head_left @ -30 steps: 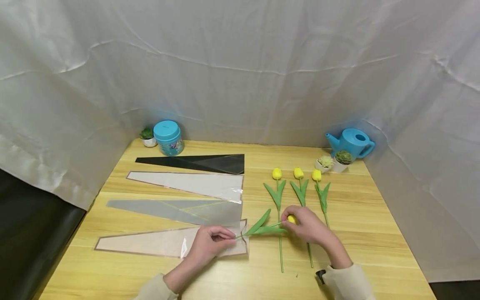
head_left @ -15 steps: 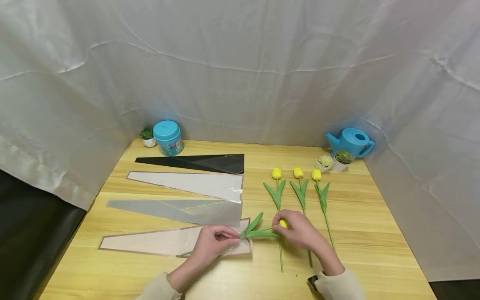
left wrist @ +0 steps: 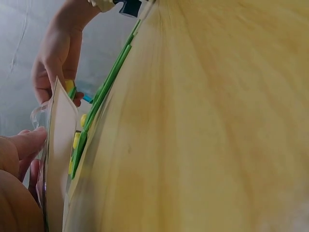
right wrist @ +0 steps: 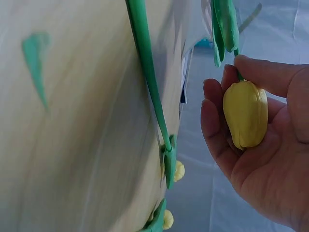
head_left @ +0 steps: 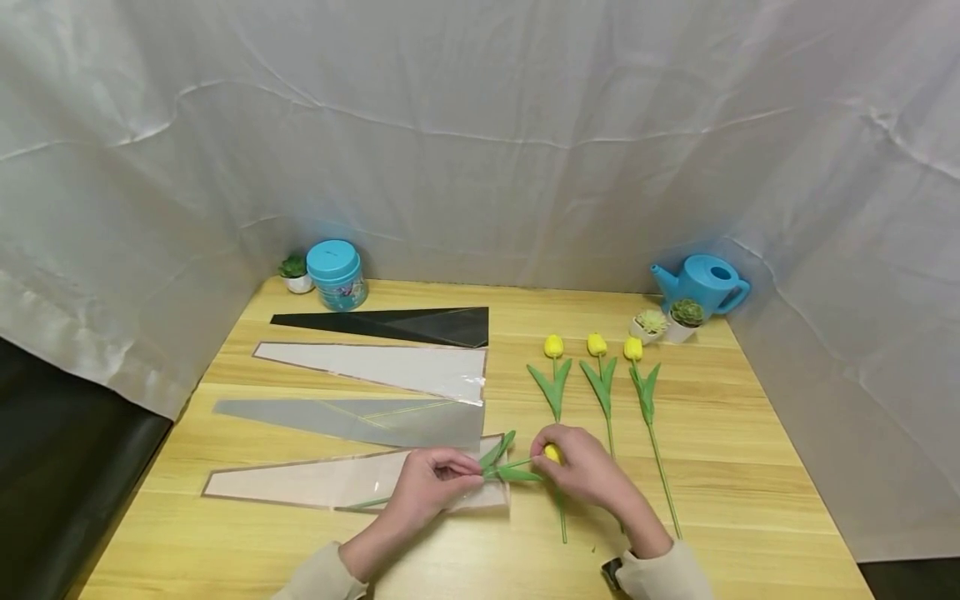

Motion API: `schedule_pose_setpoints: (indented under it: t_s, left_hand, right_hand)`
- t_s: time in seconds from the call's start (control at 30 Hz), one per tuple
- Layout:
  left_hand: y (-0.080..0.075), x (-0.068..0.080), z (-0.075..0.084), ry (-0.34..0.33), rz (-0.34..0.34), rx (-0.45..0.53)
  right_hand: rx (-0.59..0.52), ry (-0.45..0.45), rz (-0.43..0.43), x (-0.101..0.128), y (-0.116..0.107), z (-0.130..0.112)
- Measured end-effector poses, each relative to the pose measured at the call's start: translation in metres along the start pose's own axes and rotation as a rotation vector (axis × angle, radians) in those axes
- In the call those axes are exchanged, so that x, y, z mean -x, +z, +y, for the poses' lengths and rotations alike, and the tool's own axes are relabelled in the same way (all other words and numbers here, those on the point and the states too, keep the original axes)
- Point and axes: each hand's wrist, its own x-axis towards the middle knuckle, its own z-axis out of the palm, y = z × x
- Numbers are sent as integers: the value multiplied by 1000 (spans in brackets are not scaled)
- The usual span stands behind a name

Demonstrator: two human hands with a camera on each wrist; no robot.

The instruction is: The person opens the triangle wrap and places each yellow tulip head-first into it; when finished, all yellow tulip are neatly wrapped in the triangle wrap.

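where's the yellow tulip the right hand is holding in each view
Head: the held tulip shows at lower centre, its yellow bloom peeking from the right hand.
Left wrist: a sliver of its bloom at upper left, under the fingers.
Right wrist: the bloom is large at centre right, cupped in the palm.
Shared landmark: the wooden table.

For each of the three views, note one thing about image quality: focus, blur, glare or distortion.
Head view: evenly lit and sharp, with glare on the clear sleeve and bowed table edges. Left wrist view: the wooden table is a smeared blur. Right wrist view: the yellow tulip bud in the right hand is sharp; the table is soft.
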Motion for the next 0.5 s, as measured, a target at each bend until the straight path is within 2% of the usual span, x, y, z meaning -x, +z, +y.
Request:
schedule_pose_setpoints:
  t_s: [0.5]
  left_hand:
    - [5, -2, 3, 6, -1, -10]
  right_hand:
    - [-17, 4, 1, -3, 12, -10]
